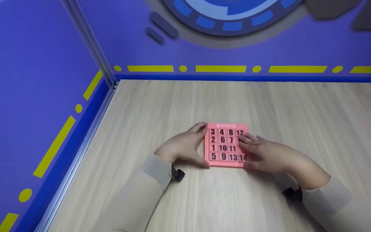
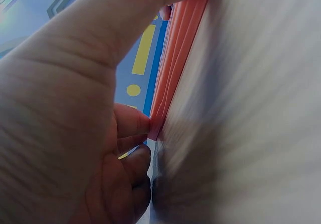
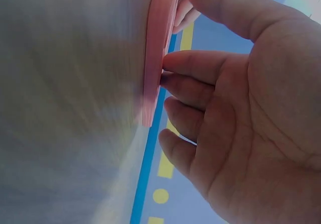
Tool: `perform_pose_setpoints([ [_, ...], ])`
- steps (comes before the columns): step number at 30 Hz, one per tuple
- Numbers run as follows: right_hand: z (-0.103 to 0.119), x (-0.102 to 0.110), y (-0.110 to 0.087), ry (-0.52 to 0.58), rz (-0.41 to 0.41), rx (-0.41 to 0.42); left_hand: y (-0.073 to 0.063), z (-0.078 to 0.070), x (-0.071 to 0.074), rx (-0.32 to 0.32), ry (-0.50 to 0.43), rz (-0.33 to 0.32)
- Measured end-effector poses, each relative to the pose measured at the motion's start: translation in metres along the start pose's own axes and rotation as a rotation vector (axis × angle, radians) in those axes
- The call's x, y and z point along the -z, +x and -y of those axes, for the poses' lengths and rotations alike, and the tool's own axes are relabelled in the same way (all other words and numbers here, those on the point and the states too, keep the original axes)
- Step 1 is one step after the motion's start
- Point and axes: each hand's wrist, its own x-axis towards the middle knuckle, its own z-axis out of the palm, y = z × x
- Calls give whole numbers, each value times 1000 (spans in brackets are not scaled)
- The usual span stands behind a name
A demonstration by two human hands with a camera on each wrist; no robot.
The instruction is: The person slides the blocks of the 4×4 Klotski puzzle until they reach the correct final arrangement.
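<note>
Left wall (image 1: 27,80): from my distant seat I'm reading a clock centred on the number puzzle (image 1: 227,144), and this blue panel is standing between nine and ten, yellow markings running along its lower part.
Left sleeve (image 1: 137,199): lying along eight o'clock, beige, with a black fitting (image 1: 178,174) showing at the cuff.
Left hand (image 1: 184,146): grasping the number puzzle from nine o'clock; I'm seeing the thumb touching the corner between seven and eight and the fingers bracing the one between ten and eleven (the left wrist camera is showing me that same spread along the pink side).
Number puzzle: lying on the wooden table (image 1: 159,106), its numbered tiles (image 1: 223,148) reading 3, 4, 8, 12; then 2, 6, 7; then 1, 10, 11; then 5, 9, 13, 14. Fingers are covering the three o'clock end of both middle rows, so I'm not managing to tell what is sitting there.
Back wall (image 1: 217,55): rising at twelve o'clock, yellow bars and dots lining its base.
Right hand (image 1: 266,154): reaching in from three o'clock, unclenched, loosely extended fingers touching the tiles, thumb meeting the corner between four and five.
Right sleeve (image 1: 337,203): lying towards four o'clock.
</note>
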Motion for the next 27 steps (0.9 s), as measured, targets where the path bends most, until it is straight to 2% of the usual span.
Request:
perform_pose_setpoints([
  [16, 17, 8, -10, -18, 55, -12, 0, 0, 1, 5, -23, -11],
  [19, 17, 8, -10, -12, 17, 4, -1, 0, 0, 9, -21, -8],
  [22, 11, 8, -7, 13, -54, 12, 0, 0, 0, 6, -17, -1],
  [25, 3, 8, -5, 69, -110, -10, 1, -1, -1, 1, -16, 0],
  [27, -3, 6, -3, 98, -115, -28, 2, -2, -1, 1, -17, 0],
])
